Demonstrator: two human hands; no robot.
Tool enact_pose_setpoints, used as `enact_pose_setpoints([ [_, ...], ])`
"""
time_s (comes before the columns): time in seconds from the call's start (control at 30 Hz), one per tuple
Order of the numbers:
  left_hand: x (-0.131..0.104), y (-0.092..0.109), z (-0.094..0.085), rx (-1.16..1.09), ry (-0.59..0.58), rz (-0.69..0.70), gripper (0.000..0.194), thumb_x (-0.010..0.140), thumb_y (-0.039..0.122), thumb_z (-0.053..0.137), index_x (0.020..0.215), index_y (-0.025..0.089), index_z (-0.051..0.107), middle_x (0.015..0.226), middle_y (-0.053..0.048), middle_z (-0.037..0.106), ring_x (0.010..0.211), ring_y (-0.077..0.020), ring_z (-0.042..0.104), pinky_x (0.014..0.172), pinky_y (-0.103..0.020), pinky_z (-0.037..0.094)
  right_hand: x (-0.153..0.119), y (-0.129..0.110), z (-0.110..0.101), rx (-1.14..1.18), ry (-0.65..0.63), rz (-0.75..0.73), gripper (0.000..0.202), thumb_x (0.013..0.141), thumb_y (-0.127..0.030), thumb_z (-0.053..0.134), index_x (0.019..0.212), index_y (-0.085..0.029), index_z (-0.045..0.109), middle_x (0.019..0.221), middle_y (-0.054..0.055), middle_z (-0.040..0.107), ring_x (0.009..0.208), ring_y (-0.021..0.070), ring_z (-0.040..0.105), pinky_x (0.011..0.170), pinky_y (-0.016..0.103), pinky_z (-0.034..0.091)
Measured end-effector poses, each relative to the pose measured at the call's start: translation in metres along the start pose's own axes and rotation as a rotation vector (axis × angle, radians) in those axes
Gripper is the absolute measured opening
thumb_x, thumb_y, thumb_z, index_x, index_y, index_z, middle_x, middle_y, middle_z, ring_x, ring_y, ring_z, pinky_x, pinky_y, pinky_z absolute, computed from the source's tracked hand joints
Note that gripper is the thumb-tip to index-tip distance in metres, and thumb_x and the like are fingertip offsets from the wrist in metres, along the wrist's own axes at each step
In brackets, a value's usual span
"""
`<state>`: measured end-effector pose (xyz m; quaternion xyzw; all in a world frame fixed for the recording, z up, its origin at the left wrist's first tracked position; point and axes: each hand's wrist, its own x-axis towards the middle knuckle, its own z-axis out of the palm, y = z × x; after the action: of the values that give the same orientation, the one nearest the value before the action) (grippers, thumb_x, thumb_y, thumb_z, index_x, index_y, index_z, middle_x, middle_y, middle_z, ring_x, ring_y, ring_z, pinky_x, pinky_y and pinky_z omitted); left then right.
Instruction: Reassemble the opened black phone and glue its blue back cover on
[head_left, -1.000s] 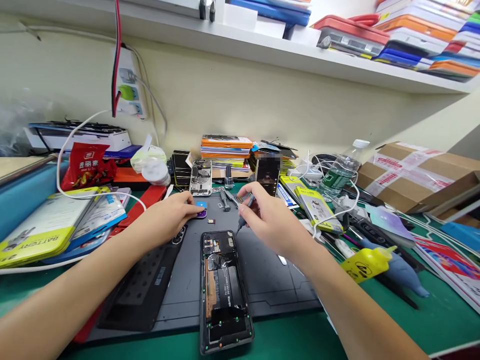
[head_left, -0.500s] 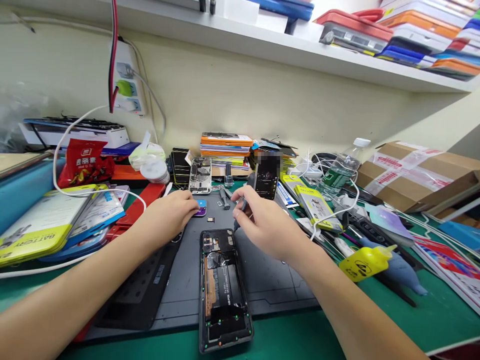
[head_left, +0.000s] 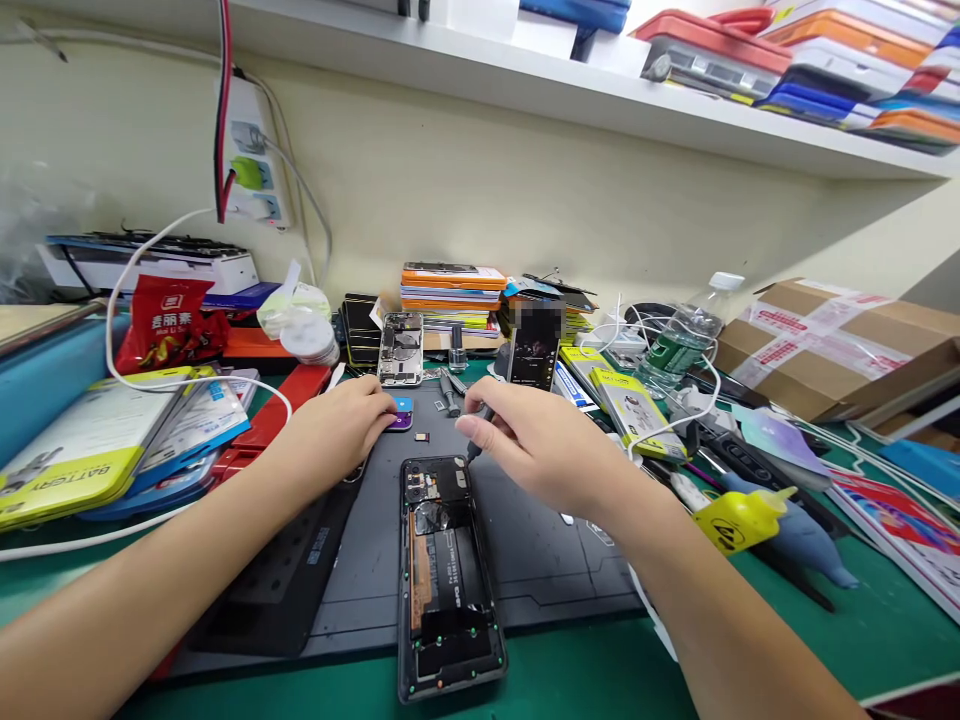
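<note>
Lying along the far left edge of the frame, a flat yellow-green and white battery package (head_left: 67,455) rests on the green work surface (head_left: 600,680), with a red snack bag (head_left: 169,325) behind it in the upper left and a white cable (head_left: 150,385) looping over both. Left of centre, the left hand (head_left: 337,432) sits palm down on the dark grey repair mat (head_left: 525,545), its fingers loosely curled and their tips touching a small purple and blue disc (head_left: 403,414); whether they pinch it or merely rest on it cannot be told. Just below the middle of the frame, the opened black smartphone (head_left: 446,575), its back cover off so that the battery and circuit board show, lies lengthwise on the mat, its top end between the two hands. Right of centre, the right hand (head_left: 536,440) is closed around a slim dark screwdriver (head_left: 484,425), thumb and fingertips pinching the shaft, the tip pointing down just beside the phone's upper right corner. Behind the hands, a second opened silver phone (head_left: 401,350) stands against a stack of orange and white boxes (head_left: 450,292). Further right stand a clear plastic water bottle (head_left: 679,340) and, nearer, a yellow squeeze bottle (head_left: 731,520); a brown cardboard box (head_left: 840,345) fills the right edge.
</note>
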<state>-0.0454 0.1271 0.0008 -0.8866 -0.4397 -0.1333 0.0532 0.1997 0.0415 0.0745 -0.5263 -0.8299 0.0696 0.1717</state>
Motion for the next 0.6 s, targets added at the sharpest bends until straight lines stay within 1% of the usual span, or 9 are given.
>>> enact_pose_setpoints([
  [0.07, -0.0006, -0.0005, -0.0003, -0.003, 0.005, -0.007, 0.029, 0.106, 0.029, 0.047, 0.103, 0.020, 0.074, 0.104, -0.009, 0.067, 0.098, -0.0252, 0.068, 0.084, -0.038, 0.055, -0.0005, -0.0004, 0.0003, 0.038, 0.011, -0.023, 0.021, 0.108, -0.042, 0.046, 0.104, -0.025, 0.057, 0.100, 0.002, 0.070, 0.088, 0.0200, 0.062, 0.071, 0.029, 0.037],
  [0.1, -0.0008, -0.0006, -0.0003, -0.004, 0.007, -0.007, 0.029, 0.106, 0.029, 0.047, 0.101, 0.020, 0.073, 0.104, -0.009, 0.067, 0.098, -0.0255, 0.068, 0.083, -0.038, 0.054, -0.0008, -0.0008, 0.0005, 0.052, 0.002, -0.019, 0.020, 0.108, -0.042, 0.045, 0.104, -0.025, 0.056, 0.099, 0.001, 0.069, 0.087, 0.0199, 0.062, 0.071, 0.029, 0.037],
  [0.2, -0.0010, -0.0010, 0.0001, -0.007, 0.012, 0.001, 0.030, 0.106, 0.031, 0.046, 0.097, 0.020, 0.072, 0.101, -0.009, 0.067, 0.096, -0.0259, 0.068, 0.081, -0.038, 0.054, -0.0017, -0.0021, 0.0006, 0.048, -0.043, 0.026, 0.021, 0.109, -0.043, 0.041, 0.104, -0.026, 0.053, 0.078, -0.003, 0.065, 0.070, 0.0187, 0.058, 0.063, 0.029, 0.032],
  [0.23, -0.0009, -0.0011, 0.0004, -0.010, 0.013, 0.005, 0.030, 0.106, 0.031, 0.045, 0.097, 0.020, 0.071, 0.101, -0.008, 0.066, 0.095, -0.0259, 0.068, 0.081, -0.038, 0.054, -0.0018, -0.0023, 0.0006, 0.039, -0.042, 0.030, 0.022, 0.109, -0.043, 0.040, 0.103, -0.026, 0.053, 0.076, -0.004, 0.063, 0.068, 0.0187, 0.057, 0.063, 0.030, 0.032],
  [0.3, -0.0008, -0.0010, 0.0009, -0.014, 0.018, 0.015, 0.030, 0.106, 0.031, 0.045, 0.097, 0.020, 0.071, 0.100, -0.008, 0.066, 0.095, -0.0257, 0.068, 0.081, -0.038, 0.054, -0.0018, -0.0022, 0.0010, 0.033, -0.021, 0.010, 0.020, 0.109, -0.039, 0.041, 0.102, -0.025, 0.054, 0.086, -0.001, 0.066, 0.075, 0.0194, 0.059, 0.066, 0.030, 0.034],
  [0.4, -0.0006, -0.0003, 0.0019, -0.016, 0.030, 0.031, 0.029, 0.107, 0.031, 0.044, 0.096, 0.019, 0.069, 0.099, -0.007, 0.064, 0.094, -0.0258, 0.067, 0.082, -0.039, 0.054, -0.0016, -0.0015, 0.0022, 0.048, -0.002, -0.012, 0.010, 0.106, -0.028, 0.044, 0.105, -0.025, 0.054, 0.106, 0.004, 0.067, 0.086, 0.0204, 0.061, 0.073, 0.031, 0.038],
  [0.47, -0.0007, 0.0005, 0.0027, -0.012, 0.042, 0.041, 0.029, 0.107, 0.030, 0.043, 0.096, 0.018, 0.067, 0.098, -0.008, 0.063, 0.091, -0.0260, 0.067, 0.081, -0.040, 0.055, -0.0014, -0.0011, 0.0031, 0.052, -0.017, 0.005, 0.007, 0.104, -0.024, 0.045, 0.106, -0.025, 0.052, 0.099, 0.002, 0.067, 0.081, 0.0194, 0.060, 0.070, 0.031, 0.038],
  [0.53, -0.0011, 0.0011, 0.0032, -0.006, 0.061, 0.051, 0.029, 0.107, 0.030, 0.041, 0.097, 0.017, 0.065, 0.099, -0.008, 0.062, 0.089, -0.0260, 0.067, 0.080, -0.040, 0.055, -0.0012, -0.0009, 0.0039, 0.048, -0.032, 0.032, 0.007, 0.106, -0.029, 0.044, 0.105, -0.026, 0.051, 0.087, -0.001, 0.065, 0.073, 0.0185, 0.057, 0.066, 0.030, 0.036],
  [0.6, -0.0019, 0.0011, 0.0029, 0.004, 0.087, 0.062, 0.028, 0.106, 0.028, 0.039, 0.100, 0.016, 0.064, 0.100, -0.010, 0.061, 0.090, -0.0272, 0.066, 0.081, -0.041, 0.055, -0.0013, -0.0008, 0.0045, 0.043, -0.026, 0.041, 0.012, 0.107, -0.034, 0.042, 0.103, -0.025, 0.050, 0.085, -0.001, 0.064, 0.071, 0.0185, 0.056, 0.065, 0.030, 0.035],
])
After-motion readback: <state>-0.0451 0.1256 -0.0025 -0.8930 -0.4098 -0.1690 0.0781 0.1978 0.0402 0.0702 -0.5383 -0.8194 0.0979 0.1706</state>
